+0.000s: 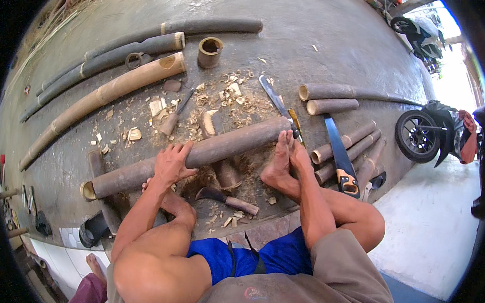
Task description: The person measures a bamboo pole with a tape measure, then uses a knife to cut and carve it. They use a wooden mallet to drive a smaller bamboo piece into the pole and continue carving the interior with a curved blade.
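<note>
A long brown bamboo tube [237, 143] lies slantwise before me, propped on other bamboo pieces, with a notch cut at its left end. My left hand [171, 162] rests on it, fingers spread over its top. Beyond its right end lies a long-bladed machete [274, 95], blade pointing away. My right hand [300, 154] reaches past my foot to the machete's dark handle and appears closed round it; the fingers are partly hidden. My right foot [279, 166] is beside the tube's right end. Below the tube lies a hooked knife [227, 199] with a wooden handle.
Several long bamboo poles [114, 91] lie at the far left, near a short upright bamboo ring [209, 51]. Wood shavings [234, 92] and a chisel-like tool [177, 112] are beyond the tube. A handsaw [339, 157] rests on bamboo lengths at right. A motorcycle [427, 131] stands farther right.
</note>
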`<state>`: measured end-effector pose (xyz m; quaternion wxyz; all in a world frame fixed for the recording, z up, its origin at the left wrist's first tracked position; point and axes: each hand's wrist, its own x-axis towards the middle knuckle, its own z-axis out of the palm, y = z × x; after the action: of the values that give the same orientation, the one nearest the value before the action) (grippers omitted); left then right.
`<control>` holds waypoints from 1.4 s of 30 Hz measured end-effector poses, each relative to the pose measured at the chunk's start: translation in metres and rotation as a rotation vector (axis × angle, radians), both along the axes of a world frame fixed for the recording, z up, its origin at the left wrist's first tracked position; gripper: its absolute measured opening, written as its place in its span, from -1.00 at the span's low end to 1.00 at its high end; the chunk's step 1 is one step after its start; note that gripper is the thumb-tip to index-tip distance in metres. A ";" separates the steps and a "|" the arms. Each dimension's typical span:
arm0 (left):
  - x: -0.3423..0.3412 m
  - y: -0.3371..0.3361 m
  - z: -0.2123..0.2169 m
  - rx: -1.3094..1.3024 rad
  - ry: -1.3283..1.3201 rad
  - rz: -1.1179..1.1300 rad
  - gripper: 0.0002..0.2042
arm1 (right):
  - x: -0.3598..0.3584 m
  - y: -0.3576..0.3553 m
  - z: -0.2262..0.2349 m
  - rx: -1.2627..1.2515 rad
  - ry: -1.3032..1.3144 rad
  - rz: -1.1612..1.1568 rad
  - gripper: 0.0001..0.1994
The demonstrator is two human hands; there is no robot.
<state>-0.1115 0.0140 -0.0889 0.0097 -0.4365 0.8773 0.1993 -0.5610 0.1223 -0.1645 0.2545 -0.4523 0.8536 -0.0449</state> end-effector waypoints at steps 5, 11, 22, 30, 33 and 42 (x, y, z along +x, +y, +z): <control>0.003 0.003 -0.005 -0.007 0.009 -0.005 -0.11 | -0.031 0.041 -0.038 0.173 -0.032 -0.046 -0.43; 0.003 0.003 -0.006 0.024 -0.004 -0.033 -0.09 | -0.036 0.066 -0.004 0.166 0.327 -0.217 -0.18; 0.000 0.009 0.001 0.029 -0.049 -0.042 -0.13 | 0.112 -0.044 0.080 -0.556 0.235 0.324 -0.57; 0.004 0.006 0.004 0.038 0.086 -0.073 -0.13 | 0.153 -0.039 0.040 -0.324 0.168 0.330 -0.57; 0.017 -0.003 0.017 -0.042 0.199 -0.148 -0.11 | 0.149 -0.039 0.042 -0.293 0.146 0.313 -0.56; 0.043 -0.023 0.084 0.236 -0.342 -0.359 -0.01 | 0.150 -0.046 0.047 -0.187 0.138 0.329 -0.54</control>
<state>-0.0683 -0.0093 -0.0045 0.2439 -0.2970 0.8970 0.2184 -0.4112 0.0767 -0.1174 0.1562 -0.6093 0.7758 -0.0507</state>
